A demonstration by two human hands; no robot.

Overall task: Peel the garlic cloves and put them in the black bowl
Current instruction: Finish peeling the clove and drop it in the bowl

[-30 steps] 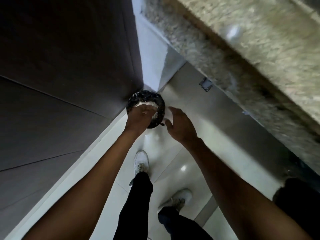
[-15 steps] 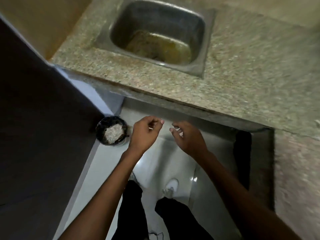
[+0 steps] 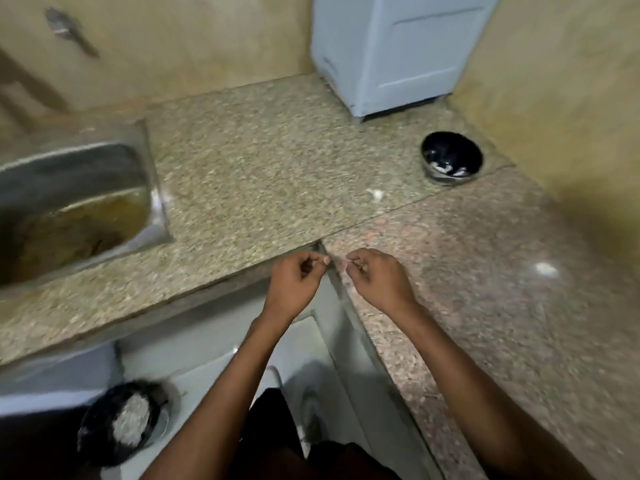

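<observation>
Left hand and right hand: fingers curled, fingertips pinched; small pale speck at right fingertips, whether either grips anything cannot tell. Change: a second ago left hand at peel-filled bin on floor; now both hands raised at table edge, view swung up to table. Reading: peels likely discarded, next clove due. Loose garlic clove lies on table, near black bowl; long axis, pointing direction too small to tell. Pale cloves inside bowl. Sink at left.
</observation>
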